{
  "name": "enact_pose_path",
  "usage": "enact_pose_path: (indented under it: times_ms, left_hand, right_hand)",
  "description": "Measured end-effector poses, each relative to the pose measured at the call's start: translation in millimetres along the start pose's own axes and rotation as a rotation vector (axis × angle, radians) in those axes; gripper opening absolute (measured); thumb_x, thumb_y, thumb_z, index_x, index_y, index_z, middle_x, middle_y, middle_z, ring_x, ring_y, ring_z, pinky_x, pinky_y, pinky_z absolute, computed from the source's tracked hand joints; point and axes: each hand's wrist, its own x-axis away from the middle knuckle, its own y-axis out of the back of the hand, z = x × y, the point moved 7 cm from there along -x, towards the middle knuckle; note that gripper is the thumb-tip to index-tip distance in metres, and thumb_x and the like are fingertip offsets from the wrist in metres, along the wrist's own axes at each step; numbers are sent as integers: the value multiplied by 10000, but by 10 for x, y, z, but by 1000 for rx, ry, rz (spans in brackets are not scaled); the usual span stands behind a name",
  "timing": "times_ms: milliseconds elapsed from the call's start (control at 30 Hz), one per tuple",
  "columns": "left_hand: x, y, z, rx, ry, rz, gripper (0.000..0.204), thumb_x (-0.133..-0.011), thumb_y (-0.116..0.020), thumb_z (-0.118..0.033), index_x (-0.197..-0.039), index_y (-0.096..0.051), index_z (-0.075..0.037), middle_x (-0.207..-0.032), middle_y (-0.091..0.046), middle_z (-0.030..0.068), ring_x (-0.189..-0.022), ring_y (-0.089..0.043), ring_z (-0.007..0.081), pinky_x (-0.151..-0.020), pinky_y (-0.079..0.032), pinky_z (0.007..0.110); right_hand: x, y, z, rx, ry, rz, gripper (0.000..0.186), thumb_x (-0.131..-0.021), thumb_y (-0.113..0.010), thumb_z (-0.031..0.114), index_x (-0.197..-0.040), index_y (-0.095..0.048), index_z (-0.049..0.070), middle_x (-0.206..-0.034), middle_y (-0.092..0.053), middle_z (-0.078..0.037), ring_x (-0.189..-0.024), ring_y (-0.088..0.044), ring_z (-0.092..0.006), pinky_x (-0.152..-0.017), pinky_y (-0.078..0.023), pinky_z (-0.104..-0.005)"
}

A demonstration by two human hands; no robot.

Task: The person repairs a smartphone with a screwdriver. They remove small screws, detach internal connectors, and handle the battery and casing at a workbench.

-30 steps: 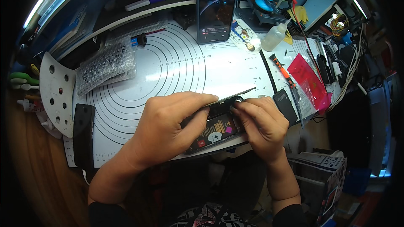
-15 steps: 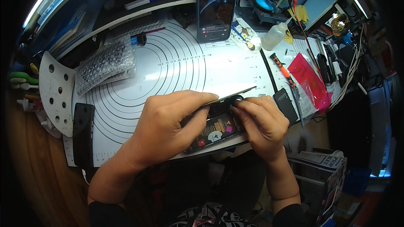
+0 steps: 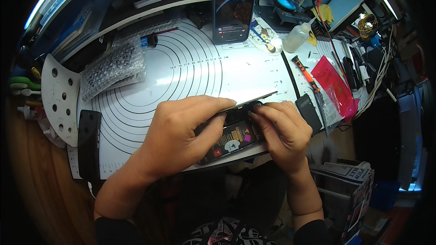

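Observation:
An opened smartphone (image 3: 211,158) is held tilted over the near edge of the mat, its dark inside facing up. Inside it, a black battery (image 3: 237,137) shows white, red and purple marks. My left hand (image 3: 175,129) is closed on the phone's left side, with thumb and forefinger pinching a thin dark panel (image 3: 268,95) that stands raised along the far side. My right hand (image 3: 287,127) has its fingers bent together at the phone's right end, by the gap under the panel. Its fingertips hide what they grip there.
A phone (image 3: 234,11) stands upright at the back. Bubble wrap (image 3: 116,70) and a black phone-like slab (image 3: 89,143) lie left. To the right are a dark flat block (image 3: 309,112), an orange-black screwdriver (image 3: 305,73), pink film (image 3: 334,84) and a squeeze bottle (image 3: 297,38).
My right fingers have shifted slightly at the phone's end, and the small dark round part by them shows less now. My left hand keeps its hold.

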Motion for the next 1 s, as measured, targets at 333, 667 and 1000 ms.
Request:
enact_pose_path:
  times_ms: [333, 667, 1000]
  left_hand:
    - [-6, 10, 0, -20, -27, -17, 251, -910, -668, 48, -1140, -768, 36, -970, -797, 164, -849, -784, 220, -760, -593, 300]
    - [12, 9, 25, -34, -57, -47, 250, -892, -670, 50, -1118, -778, 39, -960, -803, 157, -842, -786, 216, -757, -598, 295]
    - [11, 8, 35, -32, -3, -50, 244, -893, -669, 44, -1109, -781, 37, -943, -802, 155, -822, -786, 206, -737, -593, 283]
  right_hand:
    - [3, -6, -22, -9, -28, 6, 205, -826, -805, -61, -1019, -751, -19, -898, -725, -130, -752, -651, -279, -676, -507, -358]
    - [16, -26, -30, -29, -81, 12, 205, -839, -792, -97, -1027, -743, -33, -932, -739, -145, -797, -680, -281, -709, -545, -345]
    - [4, -43, -42, -34, -79, 10, 188, -850, -785, -101, -1021, -742, -36, -933, -740, -143, -812, -695, -272, -730, -556, -341]
